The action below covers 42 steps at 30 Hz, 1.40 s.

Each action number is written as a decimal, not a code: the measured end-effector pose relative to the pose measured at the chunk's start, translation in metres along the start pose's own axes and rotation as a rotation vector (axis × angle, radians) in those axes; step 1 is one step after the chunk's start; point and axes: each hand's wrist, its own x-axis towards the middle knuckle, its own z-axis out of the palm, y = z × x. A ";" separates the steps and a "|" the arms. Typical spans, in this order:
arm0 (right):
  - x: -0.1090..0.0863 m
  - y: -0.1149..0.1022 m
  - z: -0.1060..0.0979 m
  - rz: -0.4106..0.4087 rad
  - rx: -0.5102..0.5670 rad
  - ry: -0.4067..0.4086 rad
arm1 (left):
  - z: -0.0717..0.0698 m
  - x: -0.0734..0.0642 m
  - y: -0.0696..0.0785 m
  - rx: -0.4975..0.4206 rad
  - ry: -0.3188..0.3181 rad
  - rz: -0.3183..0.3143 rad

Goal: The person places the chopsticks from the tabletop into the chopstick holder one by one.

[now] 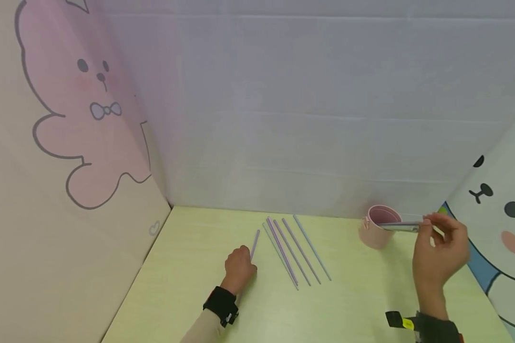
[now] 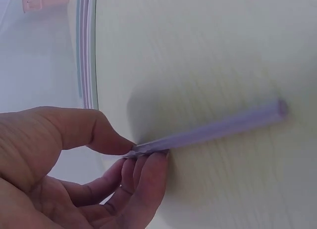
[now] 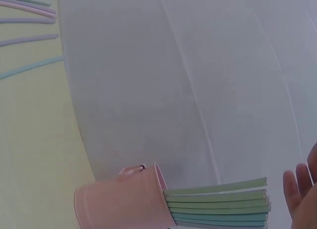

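Head view: our left grip [image 1: 240, 267] pinches a purple stick [image 1: 255, 244], probably light, stiff, slick, best held midway; our right grip [image 1: 440, 252] hangs loose, empty.

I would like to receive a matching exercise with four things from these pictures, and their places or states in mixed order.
Column one
1. Left hand
2. Right hand
3. Pink bucket
4. Loose straws

Column two
A. Has green straws sticking out of its mouth
B. Pinches a purple straw
C. Lie on the table between the two hands
D. Is near the ends of the green straws

Right pairs: 1-B, 2-D, 3-A, 4-C
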 end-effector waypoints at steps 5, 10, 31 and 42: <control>-0.012 0.007 0.007 0.003 0.157 -0.028 | -0.004 -0.003 -0.001 -0.036 -0.005 0.009; -0.038 0.014 0.013 -0.018 0.090 -0.181 | -0.005 -0.006 0.002 -0.087 0.012 0.049; -0.115 -0.004 0.047 0.141 0.334 -0.553 | -0.025 -0.017 0.051 -0.258 0.097 0.360; -0.135 -0.039 0.056 0.171 0.364 -0.785 | -0.027 -0.022 0.069 -0.280 0.237 0.584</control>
